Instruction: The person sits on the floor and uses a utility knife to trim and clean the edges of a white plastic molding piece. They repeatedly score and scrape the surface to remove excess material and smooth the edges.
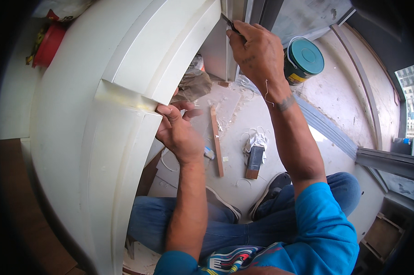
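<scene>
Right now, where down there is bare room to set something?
Open floor, with a few scraps, lies between the wooden strip and the dark-faced block; a broader pale stretch lies right of the green-lidded bucket. It's crowded around the crumpled brown paper and at the notch in the white panel, where the left hand is.

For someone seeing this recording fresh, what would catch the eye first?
Probably the large pale panel sweeping down the left side, with the left hand at the inner end of its notch. Next comes the right hand at the top, right of centre, holding a slim dark tool. The teal-lidded bucket just right of that hand also stands out.
</scene>
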`<state>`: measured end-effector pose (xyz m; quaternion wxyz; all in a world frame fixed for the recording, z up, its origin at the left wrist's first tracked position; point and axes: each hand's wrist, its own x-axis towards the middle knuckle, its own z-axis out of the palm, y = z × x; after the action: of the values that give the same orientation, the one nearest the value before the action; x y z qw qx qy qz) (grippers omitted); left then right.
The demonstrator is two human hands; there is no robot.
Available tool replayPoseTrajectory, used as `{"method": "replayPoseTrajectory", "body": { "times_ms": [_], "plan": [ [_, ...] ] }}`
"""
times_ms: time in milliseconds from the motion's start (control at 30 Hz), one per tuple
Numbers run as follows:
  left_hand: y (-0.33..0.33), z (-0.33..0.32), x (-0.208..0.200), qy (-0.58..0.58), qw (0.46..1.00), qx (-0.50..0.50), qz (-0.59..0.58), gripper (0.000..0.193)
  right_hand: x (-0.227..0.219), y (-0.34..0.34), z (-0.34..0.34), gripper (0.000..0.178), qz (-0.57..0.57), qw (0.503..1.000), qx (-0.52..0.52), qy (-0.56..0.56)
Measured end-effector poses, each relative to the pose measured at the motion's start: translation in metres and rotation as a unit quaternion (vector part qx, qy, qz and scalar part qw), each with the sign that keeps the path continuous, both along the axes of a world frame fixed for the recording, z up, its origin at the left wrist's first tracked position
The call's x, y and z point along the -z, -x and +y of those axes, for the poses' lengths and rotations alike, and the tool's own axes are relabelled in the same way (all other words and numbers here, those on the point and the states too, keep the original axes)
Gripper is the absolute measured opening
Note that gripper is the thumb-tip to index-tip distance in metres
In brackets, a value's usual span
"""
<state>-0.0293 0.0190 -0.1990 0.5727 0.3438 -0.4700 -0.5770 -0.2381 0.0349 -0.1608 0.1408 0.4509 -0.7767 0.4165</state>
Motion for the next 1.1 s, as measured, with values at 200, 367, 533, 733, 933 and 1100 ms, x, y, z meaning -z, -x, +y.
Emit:
{"method": "replayPoseTrajectory", "body": {
  "times_ms": [200, 367, 533, 733, 933, 1100],
  "plan": [
    [-0.001, -0.001, -0.001, 0.005, 1.0, 0.025, 0.003, 0.062, -0.002, 0.002, 0.002, 0.02, -0.015, 1.0, -0.019, -0.006],
    [-0.003, -0.001, -0.001, 0.01, 0.999, 0.038, 0.002, 0.062, 0.0, 0.001, 0.002, 0.02, -0.028, 0.999, -0.033, 0.004],
    [-0.004, -0.001, -0.003, 0.01, 0.999, 0.033, -0.008, 0.063, -0.002, -0.004, 0.004, 0.02, -0.04, 0.998, -0.045, 0.005],
    [-0.002, -0.001, 0.0, 0.009, 0.999, 0.033, -0.005, 0.063, 0.001, -0.005, 0.007, 0.017, 0.013, 0.998, -0.054, 0.023],
    [-0.003, -0.002, 0.002, 0.015, 0.999, 0.028, -0.012, 0.065, -0.005, -0.015, 0.012, 0.019, -0.026, 0.998, -0.063, 0.004],
    [-0.002, -0.003, 0.003, 0.012, 1.0, 0.023, -0.006, 0.064, -0.005, -0.021, 0.014, 0.018, -0.035, 0.996, -0.076, 0.014]
  ]
}}
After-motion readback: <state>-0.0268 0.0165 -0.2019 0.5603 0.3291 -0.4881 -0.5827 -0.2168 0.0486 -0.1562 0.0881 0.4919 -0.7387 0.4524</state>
